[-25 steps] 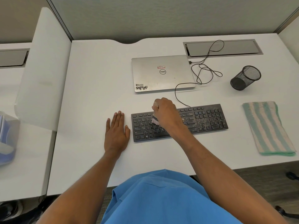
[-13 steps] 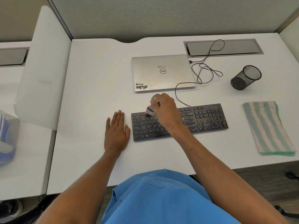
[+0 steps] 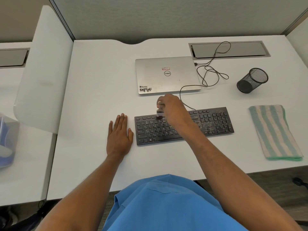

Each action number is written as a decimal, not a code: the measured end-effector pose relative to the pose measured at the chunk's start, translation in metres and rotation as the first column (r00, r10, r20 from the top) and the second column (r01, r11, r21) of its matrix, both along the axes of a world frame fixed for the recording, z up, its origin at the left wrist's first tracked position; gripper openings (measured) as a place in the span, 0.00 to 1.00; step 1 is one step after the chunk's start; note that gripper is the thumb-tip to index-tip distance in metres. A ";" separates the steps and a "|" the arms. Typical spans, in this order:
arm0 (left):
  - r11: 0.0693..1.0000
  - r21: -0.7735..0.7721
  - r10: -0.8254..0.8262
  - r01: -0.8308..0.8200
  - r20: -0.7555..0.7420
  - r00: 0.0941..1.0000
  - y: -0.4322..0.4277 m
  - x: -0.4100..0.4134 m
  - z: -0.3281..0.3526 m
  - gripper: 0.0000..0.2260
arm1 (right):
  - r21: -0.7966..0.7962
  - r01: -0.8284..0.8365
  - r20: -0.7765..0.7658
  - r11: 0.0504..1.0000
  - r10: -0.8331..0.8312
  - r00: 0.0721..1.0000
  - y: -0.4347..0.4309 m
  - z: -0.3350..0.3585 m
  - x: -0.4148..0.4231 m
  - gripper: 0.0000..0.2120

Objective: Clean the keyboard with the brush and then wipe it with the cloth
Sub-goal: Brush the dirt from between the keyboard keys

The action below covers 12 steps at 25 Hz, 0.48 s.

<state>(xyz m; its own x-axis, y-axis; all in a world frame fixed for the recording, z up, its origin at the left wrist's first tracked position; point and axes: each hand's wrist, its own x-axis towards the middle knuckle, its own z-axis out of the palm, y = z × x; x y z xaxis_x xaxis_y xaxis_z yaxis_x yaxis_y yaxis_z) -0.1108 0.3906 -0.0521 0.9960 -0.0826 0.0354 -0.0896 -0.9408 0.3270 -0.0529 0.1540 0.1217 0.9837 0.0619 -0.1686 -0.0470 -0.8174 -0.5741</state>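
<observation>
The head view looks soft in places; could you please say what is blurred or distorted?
In the head view the brush in the right hand is motion-blurred; the keyboard, laptop and cloth are sharp; the wide-angle lens bends the desk edges; lighting is even.

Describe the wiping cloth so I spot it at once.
Start at the black keyboard on the white desk and look past its right end. The cloth lies flat there, nearer the person than the black mesh cup; only it has green and cream stripes.

Right hand [image 3: 172, 109] grips brush [image 3: 159, 113] — bristles on keyboard [image 3: 215, 121].
</observation>
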 end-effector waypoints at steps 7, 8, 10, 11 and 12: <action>1.000 -0.006 0.000 0.000 0.005 1.000 0.000 0.000 0.000 0.29 | 0.088 -0.032 -0.064 0.996 0.038 0.997 0.021 -0.001 -0.012 0.08; 1.000 -0.009 0.000 0.000 0.007 1.000 -0.001 0.000 0.000 0.29 | 0.081 -0.015 -0.064 0.997 0.021 0.998 0.015 -0.001 -0.013 0.08; 1.000 -0.012 0.004 -0.004 0.012 1.000 0.000 0.000 0.000 0.29 | 0.044 0.001 -0.075 0.999 0.002 0.997 0.000 0.003 -0.014 0.09; 1.000 -0.014 0.004 -0.004 0.013 1.000 0.000 0.000 -0.001 0.29 | 0.026 0.040 -0.072 0.999 -0.038 0.997 -0.008 0.004 -0.013 0.09; 1.000 -0.017 0.004 -0.004 0.012 1.000 0.000 0.000 -0.001 0.29 | -0.002 0.063 -0.070 0.998 -0.063 0.996 -0.015 0.007 -0.012 0.10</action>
